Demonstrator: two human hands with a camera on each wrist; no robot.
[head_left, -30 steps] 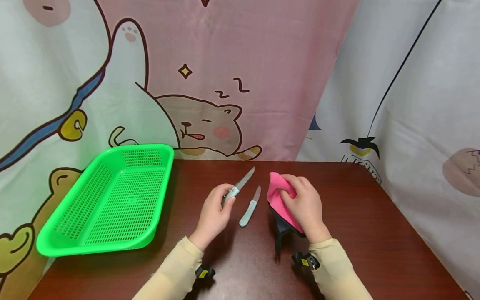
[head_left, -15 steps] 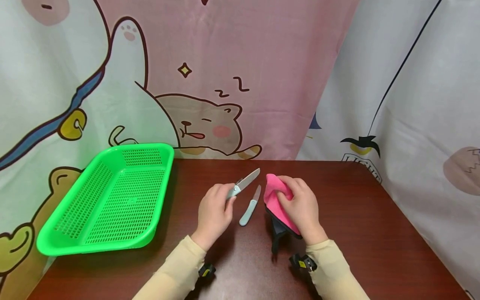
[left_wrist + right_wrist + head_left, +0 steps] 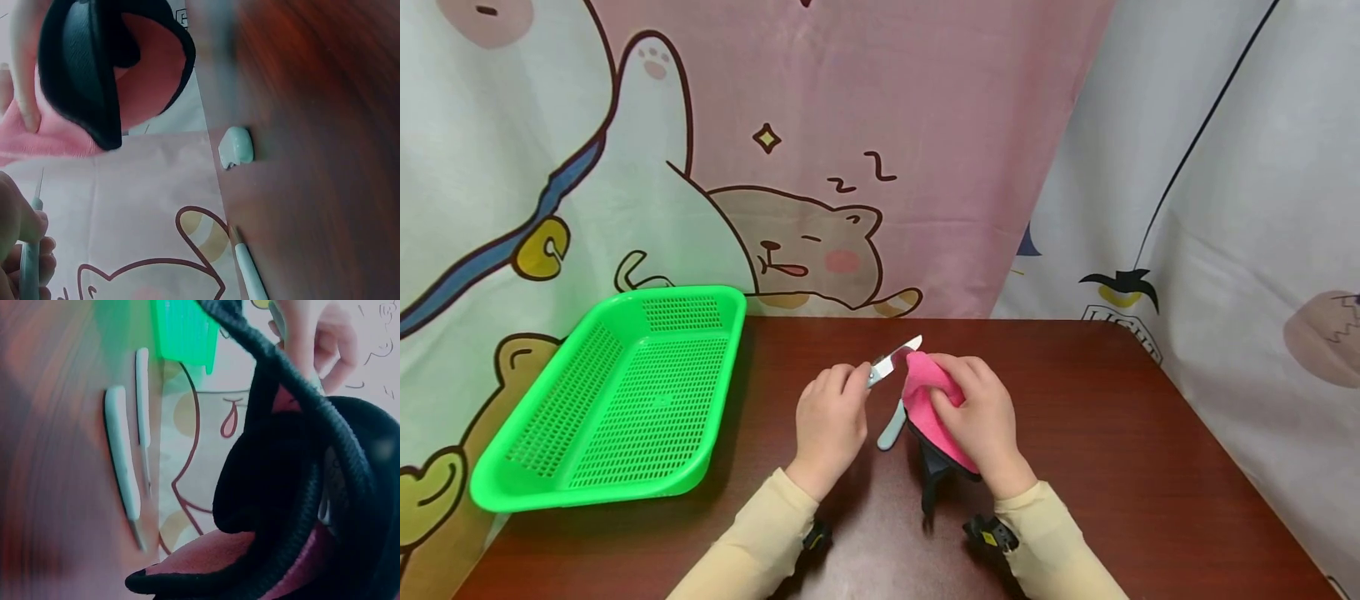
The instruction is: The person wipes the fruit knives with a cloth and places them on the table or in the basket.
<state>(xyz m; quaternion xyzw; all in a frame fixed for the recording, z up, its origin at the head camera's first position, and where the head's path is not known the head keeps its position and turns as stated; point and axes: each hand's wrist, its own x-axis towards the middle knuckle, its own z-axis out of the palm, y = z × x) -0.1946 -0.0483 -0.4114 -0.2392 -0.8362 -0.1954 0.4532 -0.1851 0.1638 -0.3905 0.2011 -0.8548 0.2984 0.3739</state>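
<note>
My left hand (image 3: 829,425) grips a knife (image 3: 882,370) by its pale blue handle, the blade angled up and to the right. My right hand (image 3: 981,417) pinches a pink cloth piece (image 3: 931,398) with black edging and a black lining; a dark strap (image 3: 931,471) hangs below it. The cloth's upper tip is close to the blade; I cannot tell whether they touch. On the table under the cloth lies a similar knife (image 3: 892,427), its blade hidden in the head view. The right wrist view shows two knives lying on the table, one knife (image 3: 122,453) beside another knife (image 3: 143,400).
A green perforated plastic basket (image 3: 655,400) stands at the left of the dark brown wooden table (image 3: 1120,467). A cartoon-printed curtain (image 3: 925,125) hangs directly behind the table's back edge and along its sides.
The right hand has moved left with the cloth, bringing it up to the blade and over the lying knife. The left hand has turned slightly, tilting the held knife further right.
</note>
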